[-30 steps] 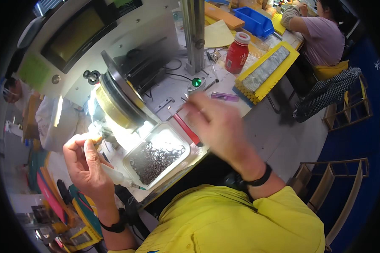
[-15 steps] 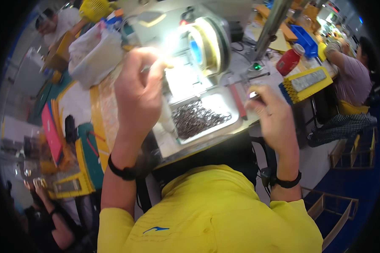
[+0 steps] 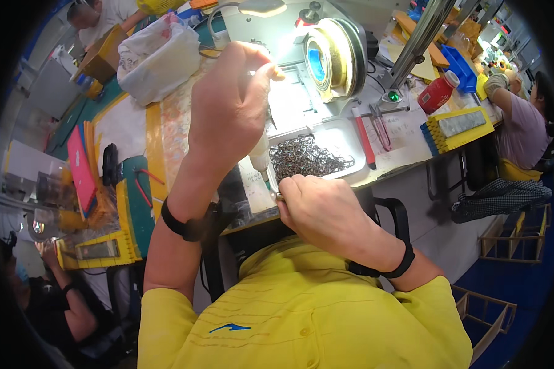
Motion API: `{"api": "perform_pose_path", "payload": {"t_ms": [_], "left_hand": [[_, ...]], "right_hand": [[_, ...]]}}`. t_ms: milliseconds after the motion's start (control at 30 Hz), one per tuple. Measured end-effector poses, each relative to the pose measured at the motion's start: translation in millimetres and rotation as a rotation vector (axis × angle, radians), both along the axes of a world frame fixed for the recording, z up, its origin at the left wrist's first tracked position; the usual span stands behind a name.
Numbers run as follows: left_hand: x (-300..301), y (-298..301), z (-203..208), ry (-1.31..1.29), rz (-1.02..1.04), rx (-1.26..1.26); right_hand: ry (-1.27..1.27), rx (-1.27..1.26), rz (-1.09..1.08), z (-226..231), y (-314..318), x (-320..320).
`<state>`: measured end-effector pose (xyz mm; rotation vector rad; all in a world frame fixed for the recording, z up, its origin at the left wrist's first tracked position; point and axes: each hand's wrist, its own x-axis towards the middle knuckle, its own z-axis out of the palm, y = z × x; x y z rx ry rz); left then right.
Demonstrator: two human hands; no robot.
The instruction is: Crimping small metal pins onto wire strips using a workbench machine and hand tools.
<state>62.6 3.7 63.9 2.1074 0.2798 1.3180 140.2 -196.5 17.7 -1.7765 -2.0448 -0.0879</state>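
Observation:
My left hand (image 3: 231,107) is raised over the bench, left of the lit work area, with thumb and finger pinched together. Whatever lies between those fingertips is too small to make out. Below it, a whitish tapered tube (image 3: 260,154) points down at the tray's left end; whether my left hand touches it I cannot tell. My right hand (image 3: 320,209) is closed at the tray's near left corner, pinching a small shiny metal piece (image 3: 280,197), mostly covered by fingers. The white tray (image 3: 349,140) holds a heap of small dark metal parts (image 3: 305,155).
Behind the tray stands a machine with a tape reel (image 3: 329,61) under a bright lamp (image 3: 261,7). Right of the tray lie a red tool (image 3: 364,138) and pink-handled tweezers (image 3: 381,129). A red bottle (image 3: 436,95) and metal post (image 3: 415,49) stand farther right. Other people sit nearby.
My right hand has come in from the right of the tray to its near left corner, bringing the small metal piece. My left hand has shifted slightly right. The whole view has tilted somewhat.

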Motion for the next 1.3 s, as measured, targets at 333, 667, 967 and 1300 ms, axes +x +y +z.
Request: {"api": "perform_pose_path", "payload": {"t_ms": [333, 667, 967, 1300], "left_hand": [[-1, 8, 2, 0.042, 0.004, -0.021], [-6, 6, 9, 0.114, 0.01, 0.023], [-6, 6, 13, 0.144, 0.009, 0.028], [-10, 9, 13, 0.219, 0.02, 0.044]], "right_hand": [[0.15, -0.047, 0.001, 14, -6, 2], [0.175, 0.019, 0.006, 9, -6, 8], [0.114, -0.027, 0.002, 10, 12, -11], [0.122, -0.026, 0.004, 10, 15, -16]]}}
